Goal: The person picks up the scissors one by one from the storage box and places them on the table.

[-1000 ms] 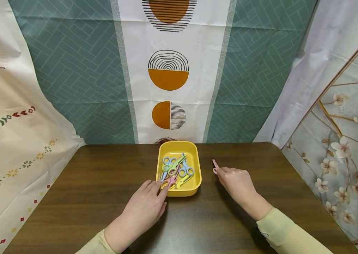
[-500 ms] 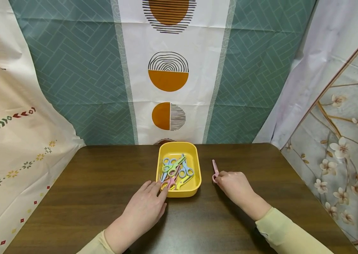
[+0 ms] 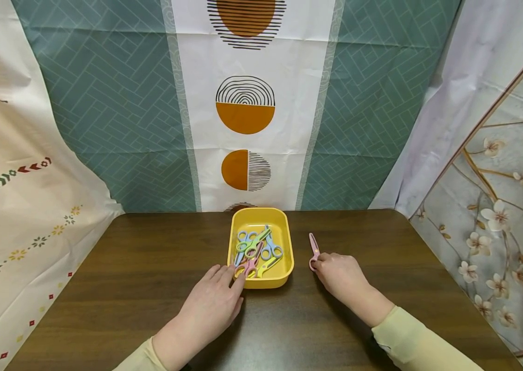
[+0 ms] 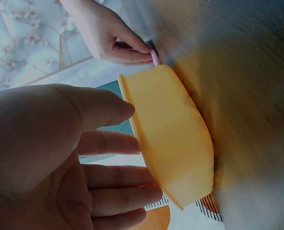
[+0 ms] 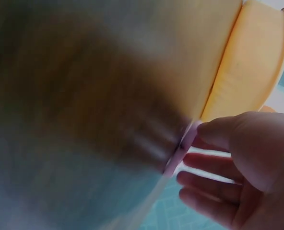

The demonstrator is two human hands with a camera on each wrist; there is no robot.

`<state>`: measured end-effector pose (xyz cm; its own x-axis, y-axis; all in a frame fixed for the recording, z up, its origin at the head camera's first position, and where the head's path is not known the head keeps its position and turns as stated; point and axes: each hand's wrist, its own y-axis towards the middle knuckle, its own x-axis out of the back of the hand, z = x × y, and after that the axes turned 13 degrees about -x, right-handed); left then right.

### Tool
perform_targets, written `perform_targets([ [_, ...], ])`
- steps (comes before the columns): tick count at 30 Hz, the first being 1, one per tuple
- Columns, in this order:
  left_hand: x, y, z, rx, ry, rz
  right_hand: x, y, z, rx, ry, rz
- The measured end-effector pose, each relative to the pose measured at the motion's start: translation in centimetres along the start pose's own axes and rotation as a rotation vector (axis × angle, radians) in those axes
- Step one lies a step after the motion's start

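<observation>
To the right of a yellow plastic tray (image 3: 270,283), a pair of pink scissors (image 3: 314,246) lies on the table, blades pointing away from me. My right hand (image 3: 341,278) pinches its handle end between thumb and forefinger. In the right wrist view the thumb meets the pink handle (image 5: 179,152) while the other fingers hang loose. My left hand (image 3: 210,305) rests at the tray's near left corner, its fingers nearly straight along the rim. Inside the tray is a loose pile of children's scissors: blue (image 3: 272,248), green (image 3: 253,244), pink (image 3: 250,266) and yellow (image 3: 268,265).
The dark wooden table (image 3: 140,278) runs back to a hanging green and white patterned cloth (image 3: 145,129). A cream cloth (image 3: 24,206) hangs on the left, and a flowered cloth (image 3: 502,247) on the right.
My right hand has shifted slightly toward me, and the pink scissors have turned to lie flatter, with more of them showing. My left hand and the tray have stayed in place.
</observation>
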<state>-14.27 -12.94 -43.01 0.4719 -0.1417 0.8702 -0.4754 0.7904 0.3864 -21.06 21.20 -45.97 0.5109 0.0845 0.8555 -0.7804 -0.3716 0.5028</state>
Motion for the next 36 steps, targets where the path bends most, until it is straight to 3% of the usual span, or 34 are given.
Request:
perform_targets([
  [10,0.1,0.0,-0.1,0.001,-0.001,0.014,1.2,-1.6,2.0,-0.106,-0.053,0.040],
  [17,0.3,0.1,-0.1,0.009,-0.010,0.038,1.6,-1.9,2.5,-0.142,-0.059,0.131],
  [29,0.4,0.2,-0.1,0.005,-0.005,0.049,0.9,-2.5,1.6,-0.103,-0.032,0.133],
  [36,0.4,0.1,-0.2,0.007,0.004,0.047,1.1,-2.3,0.9,-0.117,-0.062,0.184],
])
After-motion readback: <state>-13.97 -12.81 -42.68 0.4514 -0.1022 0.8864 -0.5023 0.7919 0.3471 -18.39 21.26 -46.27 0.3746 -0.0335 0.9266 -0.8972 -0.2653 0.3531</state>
